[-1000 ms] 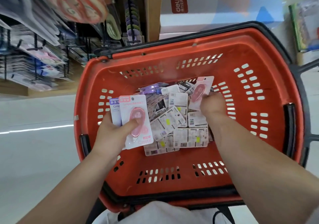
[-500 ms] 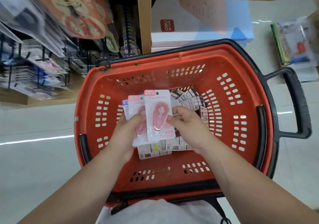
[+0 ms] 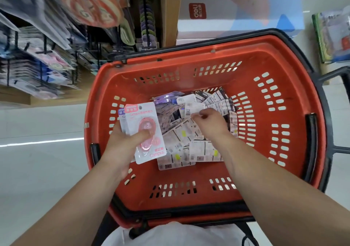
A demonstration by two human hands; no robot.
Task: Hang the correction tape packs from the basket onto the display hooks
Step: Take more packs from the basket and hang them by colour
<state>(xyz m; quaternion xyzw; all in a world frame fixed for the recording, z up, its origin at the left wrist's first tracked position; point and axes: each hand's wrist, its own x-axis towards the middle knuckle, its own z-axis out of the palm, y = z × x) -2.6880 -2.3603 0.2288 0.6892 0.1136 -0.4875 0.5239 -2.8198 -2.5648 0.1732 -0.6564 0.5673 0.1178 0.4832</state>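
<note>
A red shopping basket (image 3: 269, 135) stands in front of me with a heap of correction tape packs (image 3: 193, 132) on its floor, most lying back side up. My left hand (image 3: 125, 145) grips a small stack of packs (image 3: 145, 132) over the basket's left side, a pink one on top with my thumb across its blister. My right hand (image 3: 210, 120) is down in the heap, its fingertips pinching the edge of a white face-down pack (image 3: 193, 106). The display hooks (image 3: 45, 50) with hanging goods are at the upper left.
A wooden shelf upright (image 3: 170, 12) rises beyond the basket's far rim. A white and blue box (image 3: 240, 7) sits behind the basket. More packaged goods (image 3: 333, 35) stand at the far right. Pale floor (image 3: 37, 170) lies to the left. The basket's black handle (image 3: 333, 113) juts out on the right.
My right hand put a pink pack onto the stack in my left hand, then went back down into the heap and took hold of a white face-down pack.
</note>
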